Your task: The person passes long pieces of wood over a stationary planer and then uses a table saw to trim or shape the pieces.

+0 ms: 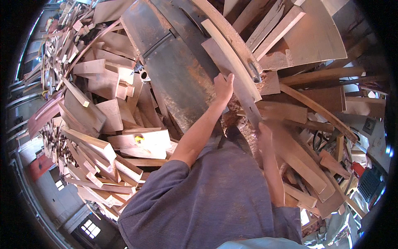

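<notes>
A long wooden board lies at a slant along the right side of a dark metal machine table. My left hand is closed on the board's left edge, thumb pointing away from me. Lower down, at the board's near end, my right hand is closed around it, slightly smeared by motion. Against the board's right side runs a pale, slightly curved wooden strip; whether the two are one piece I cannot tell. Sawdust and rust-coloured patches cover parts of the table.
A curved wooden rail with a metal end borders the table's right side. Stacked boards and offcuts crowd the left; more planks and a wide panel lie at right. A yellow object rests on a pale block.
</notes>
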{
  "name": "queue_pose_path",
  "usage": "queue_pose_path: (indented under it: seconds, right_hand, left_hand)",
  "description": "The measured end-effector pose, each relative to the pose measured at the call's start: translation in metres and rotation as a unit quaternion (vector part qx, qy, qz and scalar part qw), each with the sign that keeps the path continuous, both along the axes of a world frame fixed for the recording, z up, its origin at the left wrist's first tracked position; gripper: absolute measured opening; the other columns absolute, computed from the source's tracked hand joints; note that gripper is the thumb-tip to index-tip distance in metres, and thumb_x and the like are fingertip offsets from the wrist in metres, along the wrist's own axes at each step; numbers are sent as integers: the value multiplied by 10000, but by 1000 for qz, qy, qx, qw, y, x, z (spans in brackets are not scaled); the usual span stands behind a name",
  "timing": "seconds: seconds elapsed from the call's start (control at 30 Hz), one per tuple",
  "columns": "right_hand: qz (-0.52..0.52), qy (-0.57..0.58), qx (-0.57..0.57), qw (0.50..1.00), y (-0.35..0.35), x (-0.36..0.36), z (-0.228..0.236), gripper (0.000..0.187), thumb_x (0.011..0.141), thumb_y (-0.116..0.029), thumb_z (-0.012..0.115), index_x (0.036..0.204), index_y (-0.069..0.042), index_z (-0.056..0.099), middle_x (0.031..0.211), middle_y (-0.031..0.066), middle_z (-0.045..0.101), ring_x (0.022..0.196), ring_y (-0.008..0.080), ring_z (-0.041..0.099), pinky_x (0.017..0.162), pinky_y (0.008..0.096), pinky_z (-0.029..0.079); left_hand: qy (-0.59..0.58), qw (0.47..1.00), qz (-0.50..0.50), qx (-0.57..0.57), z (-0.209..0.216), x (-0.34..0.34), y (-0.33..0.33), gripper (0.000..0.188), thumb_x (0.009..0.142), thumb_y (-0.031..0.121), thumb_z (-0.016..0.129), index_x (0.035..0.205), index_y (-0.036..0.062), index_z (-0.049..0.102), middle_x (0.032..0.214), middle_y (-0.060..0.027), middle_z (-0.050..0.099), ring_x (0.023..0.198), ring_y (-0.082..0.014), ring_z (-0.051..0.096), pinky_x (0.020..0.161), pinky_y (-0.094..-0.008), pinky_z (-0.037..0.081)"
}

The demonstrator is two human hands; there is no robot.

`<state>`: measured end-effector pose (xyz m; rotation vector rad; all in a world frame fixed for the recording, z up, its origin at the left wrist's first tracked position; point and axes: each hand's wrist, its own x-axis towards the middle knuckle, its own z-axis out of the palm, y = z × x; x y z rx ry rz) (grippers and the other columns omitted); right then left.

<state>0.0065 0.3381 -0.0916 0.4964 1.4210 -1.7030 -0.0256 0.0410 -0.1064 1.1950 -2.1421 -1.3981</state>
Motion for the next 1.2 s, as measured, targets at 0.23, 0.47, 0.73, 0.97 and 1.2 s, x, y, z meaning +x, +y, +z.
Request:
queue_pose_path:
  seconds: [0.23, 0.47, 0.73, 0.97, 1.2]
  right_hand:
    - [-13, 14, -11, 1000, -23, -19, -1, 341, 1022, -291, 629, 1166, 18, 636, 961, 87, 706, 745, 190, 696, 663, 333, 589]
    - [6, 0, -20, 1000, -18, -26, -6, 326, 1028, -293, 615, 1137, 14, 643, 932, 87, 710, 738, 183, 694, 643, 326, 583]
    - [111, 59, 85, 988, -17, -34, 6, 408, 1013, -397, 627, 1058, 4, 693, 859, 66, 721, 676, 143, 680, 589, 279, 561]
    - [182, 156, 191, 952, -19, -32, 16, 436, 993, -408, 617, 866, 3, 686, 697, 75, 678, 613, 149, 633, 562, 322, 496]
    - [158, 265, 228, 923, -29, -34, 16, 412, 934, -367, 652, 773, 12, 646, 611, 135, 603, 591, 204, 609, 590, 378, 475]
  left_hand:
    - [-23, 1000, 13, -15, -11, -23, -21, 466, 926, 371, 676, 1005, -85, 618, 1034, -308, 630, 1077, -477, 557, 951, -533, 448]
    - [-26, 999, 20, 12, -5, -30, -20, 466, 898, 366, 696, 988, -85, 621, 1037, -312, 621, 1048, -471, 576, 931, -534, 458]
    - [42, 998, 57, 1, -17, -27, -23, 426, 901, 334, 704, 939, -84, 638, 989, -289, 647, 976, -456, 614, 888, -533, 477]
    - [-22, 999, 27, 23, 13, -26, -23, 409, 919, 327, 689, 967, -78, 656, 985, -268, 673, 973, -437, 631, 872, -512, 482]
    - [-33, 999, 29, -5, 2, -24, -32, 380, 921, 310, 702, 964, -65, 663, 966, -239, 699, 925, -395, 657, 842, -486, 494]
